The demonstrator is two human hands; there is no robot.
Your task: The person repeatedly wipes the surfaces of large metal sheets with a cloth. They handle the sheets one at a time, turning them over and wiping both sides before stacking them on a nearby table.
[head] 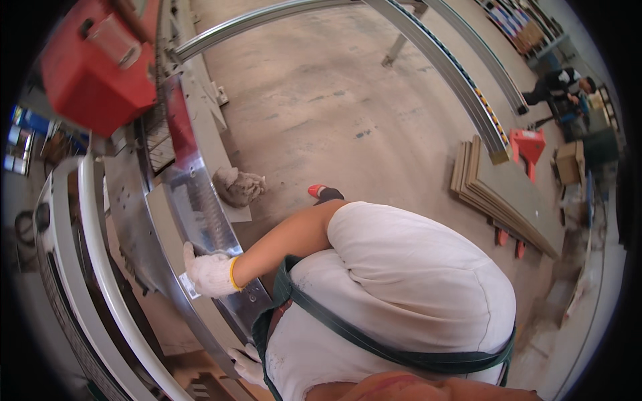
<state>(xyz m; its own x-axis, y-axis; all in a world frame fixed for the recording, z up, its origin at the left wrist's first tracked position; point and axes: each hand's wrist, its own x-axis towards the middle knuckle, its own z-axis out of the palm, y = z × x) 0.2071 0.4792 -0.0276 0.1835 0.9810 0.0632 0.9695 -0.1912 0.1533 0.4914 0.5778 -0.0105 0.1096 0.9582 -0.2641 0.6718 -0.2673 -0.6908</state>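
Note:
My right hand [213, 274], in a white knit glove with a yellow cuff, rests on a long, narrow, grey-beige board [173, 225]. One digit points along the board; the others are partly hidden. A white printed label [189, 285] lies on the board beside the glove. The board lies lengthwise on the shiny metal bed [200, 205] of a machine. Lower down, my left hand [249, 366], also in a pale glove, is at or near the board's lower stretch, partly covered by the green apron edge. Its grip is hidden.
The machine's red housing [100, 75] stands at upper left, white curved rails [108, 270] at left. A crumpled grey-brown cloth or bag [238, 186] lies beside the bed. Aluminium conveyor rails [441, 55], stacked panels [516, 195] on a red pallet jack [527, 145], and another person [556, 85] are at right.

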